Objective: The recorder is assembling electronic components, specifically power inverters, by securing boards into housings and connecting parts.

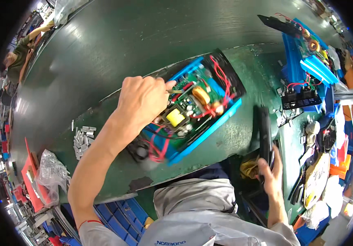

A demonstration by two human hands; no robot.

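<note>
An open blue-and-black electronic device (203, 141) lies slantwise on the green table. Inside it are a green circuit board (193, 78), a yellow-wrapped transformer (175, 117), a copper-wound coil (201, 95) and red wires (221, 76). Over the board's left side is my left hand (143, 96), fingers curled at its edge; what they pinch, if anything, is hidden. To the right of the device, my right hand (271, 174) grips a long black object (263, 127), upright in the view and slightly blurred; its exact kind cannot be made out.
Small silver metal pieces (82, 141) are heaped at the left. Farther left, a clear plastic bag (51, 174) rests against a red bin (33, 180). More opened blue devices (303, 74) are stacked at the right. Another person (19, 61) is at the far left.
</note>
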